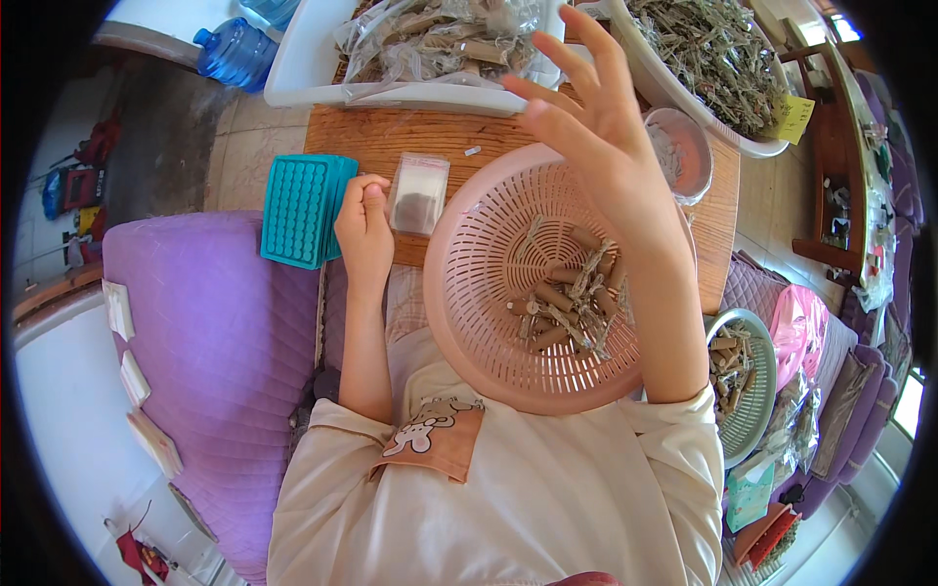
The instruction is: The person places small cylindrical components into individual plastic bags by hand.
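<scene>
Small clear bag (pixel 418 193) beside left hand (pixel 363 227)

Only 1 view was given, from a wide fisheye camera worn on the person's head. It looked steeply down over the chest and lap, facing forward across a wooden surface (pixel 391 137). It sat close: the left hand (pixel 363 227) and right hand (pixel 586 117) rose from the lower edge and filled the middle, with a pink basket (pixel 469 244) right beneath. Straight edges bent toward the dark round rim, where a purple cushion (pixel 205 332) and the floor showed at the left.
</scene>
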The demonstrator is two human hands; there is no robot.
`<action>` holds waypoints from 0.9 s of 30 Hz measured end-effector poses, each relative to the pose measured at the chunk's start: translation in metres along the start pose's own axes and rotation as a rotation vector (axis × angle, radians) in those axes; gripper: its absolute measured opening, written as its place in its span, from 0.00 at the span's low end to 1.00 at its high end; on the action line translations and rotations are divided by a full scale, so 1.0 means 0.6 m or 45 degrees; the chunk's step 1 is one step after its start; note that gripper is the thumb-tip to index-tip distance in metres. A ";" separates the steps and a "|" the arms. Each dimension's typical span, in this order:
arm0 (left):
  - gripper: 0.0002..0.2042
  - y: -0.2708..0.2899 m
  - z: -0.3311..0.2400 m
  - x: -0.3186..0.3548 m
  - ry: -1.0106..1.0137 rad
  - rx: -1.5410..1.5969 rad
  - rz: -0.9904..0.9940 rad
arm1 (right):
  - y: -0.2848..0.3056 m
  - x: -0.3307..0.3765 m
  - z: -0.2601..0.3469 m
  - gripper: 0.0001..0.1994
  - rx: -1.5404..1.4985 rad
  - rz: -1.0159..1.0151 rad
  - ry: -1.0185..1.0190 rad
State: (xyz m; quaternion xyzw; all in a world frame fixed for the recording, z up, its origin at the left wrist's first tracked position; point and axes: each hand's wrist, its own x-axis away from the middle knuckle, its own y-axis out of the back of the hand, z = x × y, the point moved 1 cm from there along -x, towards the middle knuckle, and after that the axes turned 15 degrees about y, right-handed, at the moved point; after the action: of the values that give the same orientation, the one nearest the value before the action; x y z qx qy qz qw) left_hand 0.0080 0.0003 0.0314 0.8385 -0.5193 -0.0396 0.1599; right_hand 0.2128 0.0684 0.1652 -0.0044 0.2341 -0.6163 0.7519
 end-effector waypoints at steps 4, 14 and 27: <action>0.11 -0.016 0.004 -0.004 0.058 -0.549 -0.084 | 0.061 0.027 0.013 0.16 0.144 0.154 -0.112; 0.12 -0.028 0.048 -0.039 0.280 -0.719 -0.039 | 0.136 0.141 -0.028 0.07 1.543 0.767 -0.293; 0.07 -0.010 0.017 -0.030 0.107 -0.753 0.024 | 0.129 0.160 -0.098 0.06 2.018 1.193 -0.369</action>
State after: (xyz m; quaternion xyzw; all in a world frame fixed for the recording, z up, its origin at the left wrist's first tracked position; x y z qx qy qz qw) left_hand 0.0029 0.0163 0.0182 0.7515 -0.4860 -0.1531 0.4191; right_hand 0.2759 0.0143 0.0570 0.5280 -0.3732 -0.2235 0.7294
